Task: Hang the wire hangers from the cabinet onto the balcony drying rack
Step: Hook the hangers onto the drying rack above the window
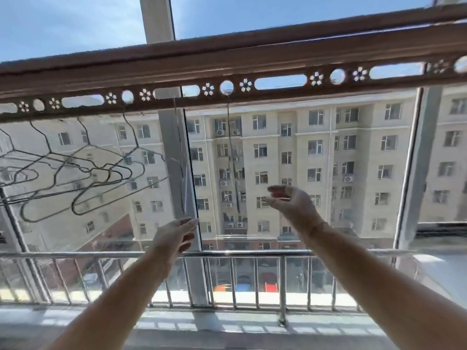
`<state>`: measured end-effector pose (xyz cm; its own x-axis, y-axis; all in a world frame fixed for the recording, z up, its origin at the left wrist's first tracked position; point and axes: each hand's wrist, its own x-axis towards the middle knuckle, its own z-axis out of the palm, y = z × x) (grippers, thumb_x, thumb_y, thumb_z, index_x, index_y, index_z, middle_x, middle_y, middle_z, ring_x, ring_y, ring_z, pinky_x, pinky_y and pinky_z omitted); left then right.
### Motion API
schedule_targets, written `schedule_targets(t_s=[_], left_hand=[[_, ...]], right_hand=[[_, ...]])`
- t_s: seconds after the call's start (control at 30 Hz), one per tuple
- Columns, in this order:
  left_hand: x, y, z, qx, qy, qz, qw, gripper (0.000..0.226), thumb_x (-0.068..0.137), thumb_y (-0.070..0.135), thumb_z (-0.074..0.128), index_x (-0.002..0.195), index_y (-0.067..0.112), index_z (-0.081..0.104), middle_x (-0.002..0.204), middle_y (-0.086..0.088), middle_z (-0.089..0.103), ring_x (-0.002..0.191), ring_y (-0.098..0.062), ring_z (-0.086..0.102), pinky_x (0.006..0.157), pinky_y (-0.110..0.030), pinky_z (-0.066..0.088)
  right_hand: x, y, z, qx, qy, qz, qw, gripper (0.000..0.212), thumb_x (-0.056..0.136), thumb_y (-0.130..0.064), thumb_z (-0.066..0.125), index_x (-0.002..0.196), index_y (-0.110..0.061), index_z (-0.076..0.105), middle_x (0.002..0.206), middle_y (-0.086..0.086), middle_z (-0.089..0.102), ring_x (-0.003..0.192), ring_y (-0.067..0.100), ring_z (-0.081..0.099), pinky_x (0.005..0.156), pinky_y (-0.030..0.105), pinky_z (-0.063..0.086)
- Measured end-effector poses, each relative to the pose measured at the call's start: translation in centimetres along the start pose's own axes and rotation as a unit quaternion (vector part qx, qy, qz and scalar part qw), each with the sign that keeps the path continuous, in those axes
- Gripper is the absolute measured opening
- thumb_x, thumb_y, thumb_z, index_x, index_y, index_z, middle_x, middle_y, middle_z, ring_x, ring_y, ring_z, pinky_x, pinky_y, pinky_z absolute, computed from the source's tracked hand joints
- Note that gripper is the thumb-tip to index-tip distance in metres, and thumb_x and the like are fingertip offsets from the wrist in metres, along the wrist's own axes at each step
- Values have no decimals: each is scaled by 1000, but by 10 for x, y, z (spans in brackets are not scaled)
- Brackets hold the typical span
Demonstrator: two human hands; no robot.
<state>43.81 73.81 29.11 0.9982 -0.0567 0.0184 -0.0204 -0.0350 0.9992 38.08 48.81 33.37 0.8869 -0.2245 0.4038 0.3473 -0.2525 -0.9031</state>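
Observation:
A brown drying rack bar point(278, 97) with round, oval and flower cut-outs runs across the upper view. Several wire hangers point(75, 173) hang from its holes at the left. Two more wire hangers hang edge-on near the middle, one point(180, 157) by the window post and one point(231, 147) from a round hole. My left hand point(177, 236) is raised below the middle hanger, fingers apart and empty. My right hand point(290, 200) is raised to the right, fingers spread, holding nothing.
A steel balcony railing point(227, 253) runs across below the hands, with vertical bars down to the sill. Window posts point(414, 173) stand behind the rack. An apartment block and parked cars lie beyond the glass.

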Motion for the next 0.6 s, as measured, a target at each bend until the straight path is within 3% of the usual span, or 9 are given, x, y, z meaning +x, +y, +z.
schedule_targets(t_s=[0.1,0.17,0.3,0.4,0.53,0.6], left_hand=[[-14,-27,33,128,-69,69,987,28,87,27,61,114,18,61,111,-4,63,97,-16,56,77,-25,44],[-23,-42,57,168,-125,91,974,42,84,30,64,123,16,57,110,0,61,96,-8,56,75,-18,42],[-35,-72,109,240,-213,121,939,70,69,51,67,132,28,48,135,-1,52,120,-16,49,101,-39,41],[-49,-88,156,248,-274,130,920,76,67,53,69,136,33,43,138,5,47,124,-12,45,106,-41,36],[-74,-105,226,232,-351,133,897,75,72,40,71,140,29,41,137,11,46,124,-7,45,101,-26,34],[-88,-114,262,223,-383,128,887,77,69,43,71,139,29,42,137,13,47,123,-4,46,100,-23,33]], right_hand=[[-19,33,-24,-91,-6,-19,996,41,82,-18,65,120,-8,54,119,9,57,110,19,53,82,15,44],[-34,53,-42,-128,1,-21,992,47,81,-21,66,124,-9,52,127,9,54,115,18,48,81,10,40],[-67,90,-87,-171,22,9,985,59,78,-23,70,131,-15,46,134,5,49,117,12,43,78,0,37],[-97,114,-125,-197,51,37,978,66,76,-28,72,134,-28,41,137,-2,45,125,11,38,102,24,33],[-139,136,-186,-221,96,85,967,62,76,-27,72,129,-35,41,135,-5,41,130,18,36,109,38,31],[-161,147,-221,-219,124,121,960,67,75,-29,72,133,-34,38,138,-2,38,130,21,37,109,37,31]])
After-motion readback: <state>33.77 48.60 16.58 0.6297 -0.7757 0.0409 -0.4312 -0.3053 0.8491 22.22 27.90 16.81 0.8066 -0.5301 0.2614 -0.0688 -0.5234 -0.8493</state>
